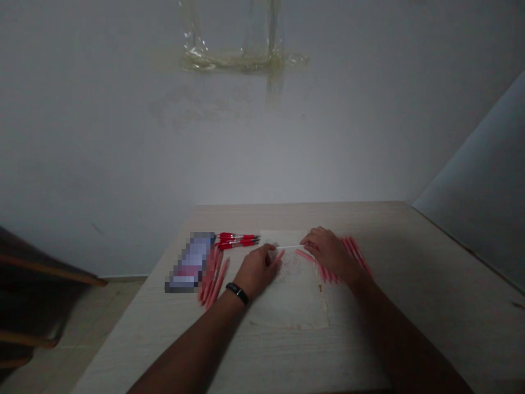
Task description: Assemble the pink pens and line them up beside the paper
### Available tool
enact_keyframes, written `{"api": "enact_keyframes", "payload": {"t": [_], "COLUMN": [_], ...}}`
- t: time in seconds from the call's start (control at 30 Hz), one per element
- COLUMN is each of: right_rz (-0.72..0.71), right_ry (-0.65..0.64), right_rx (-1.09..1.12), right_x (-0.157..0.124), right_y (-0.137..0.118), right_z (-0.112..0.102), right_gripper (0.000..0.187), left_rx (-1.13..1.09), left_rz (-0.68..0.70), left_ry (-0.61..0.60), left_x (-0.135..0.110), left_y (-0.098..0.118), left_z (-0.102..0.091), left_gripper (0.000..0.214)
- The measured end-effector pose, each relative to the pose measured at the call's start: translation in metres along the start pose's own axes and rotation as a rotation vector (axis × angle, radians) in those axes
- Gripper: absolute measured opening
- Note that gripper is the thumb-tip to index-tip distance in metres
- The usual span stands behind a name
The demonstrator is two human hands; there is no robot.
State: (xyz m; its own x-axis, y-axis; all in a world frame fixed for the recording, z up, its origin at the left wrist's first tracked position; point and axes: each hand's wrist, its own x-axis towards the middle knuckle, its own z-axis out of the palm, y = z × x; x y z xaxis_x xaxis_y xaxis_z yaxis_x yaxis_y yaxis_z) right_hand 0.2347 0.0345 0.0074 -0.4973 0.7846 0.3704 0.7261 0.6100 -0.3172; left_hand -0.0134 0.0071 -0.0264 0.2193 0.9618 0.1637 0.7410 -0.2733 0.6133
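Over the middle of the table, both hands work close together, fingers curled, neither one open. Right hand [328,254] pinches one end of a thin white pen refill [291,247], which runs almost level across the gap toward the left hand [257,269]. Left hand is closed on a pink pen barrel [279,255], only its short tip showing past the fingers, the rest hidden. Refill's far end sits right at that tip; can't tell if it is already inside. Black wristband [237,293] on the left wrist.

Both hands are just above a pale sheet of paper [293,295] with faint marks on it. A fanned row of pink pen barrels [328,272] lies partly under the right hand, at the sheet's right edge. Left of the sheet, a second bunch of pink pen barrels [212,282] lies at an angle, touching a pixelated package [189,262]. Assembled red pens [237,239] lie side by side above that bunch, metal tips pointing right.

All of this sits on a pale wood-grain table [410,306] against a grey wall [262,153] with clear tape [241,59] stuck on it. Dark wooden furniture [36,284] is at far left, partly cut off, above a tiled floor [102,323].
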Motion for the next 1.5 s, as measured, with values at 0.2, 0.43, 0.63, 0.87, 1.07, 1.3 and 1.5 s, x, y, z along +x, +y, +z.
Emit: {"api": "enact_keyframes", "payload": {"t": [0.2, 0.43, 0.63, 0.87, 1.07, 1.3, 1.5], "right_rz": [-0.056, -0.142, -0.077, 0.045, 0.057, 0.063, -0.027], "right_ry": [-0.017, -0.029, 0.064, -0.067, -0.074, 0.099, 0.092], "right_rx": [0.048, 0.104, 0.123, -0.032, -0.043, 0.074, 0.058], "right_x": [-0.001, -0.001, -0.004, -0.008, -0.007, -0.002, 0.0], "right_y": [-0.005, -0.022, -0.005, 0.01, 0.01, 0.004, -0.001], "right_z": [0.007, 0.017, 0.015, 0.017, 0.022, 0.01, 0.006], "right_gripper": [0.015, 0.009, 0.021, 0.012, 0.008, 0.009, 0.01], "left_rx": [-0.011, 0.003, -0.02, -0.023, -0.011, 0.002, 0.018], "left_rz": [0.144, 0.268, 0.169, 0.14, 0.131, 0.092, 0.089], "left_ry": [0.084, -0.039, -0.011, 0.02, 0.043, 0.045, 0.043], "left_x": [0.006, 0.003, 0.004, 0.005, 0.006, 0.007, 0.007], "left_y": [0.005, 0.012, 0.011, 0.012, 0.009, 0.005, 0.003], "left_z": [-0.013, -0.012, -0.014, -0.016, -0.014, -0.013, -0.012], "left_gripper": [0.026, 0.02, 0.016, 0.02, 0.022, 0.018, 0.016]}}
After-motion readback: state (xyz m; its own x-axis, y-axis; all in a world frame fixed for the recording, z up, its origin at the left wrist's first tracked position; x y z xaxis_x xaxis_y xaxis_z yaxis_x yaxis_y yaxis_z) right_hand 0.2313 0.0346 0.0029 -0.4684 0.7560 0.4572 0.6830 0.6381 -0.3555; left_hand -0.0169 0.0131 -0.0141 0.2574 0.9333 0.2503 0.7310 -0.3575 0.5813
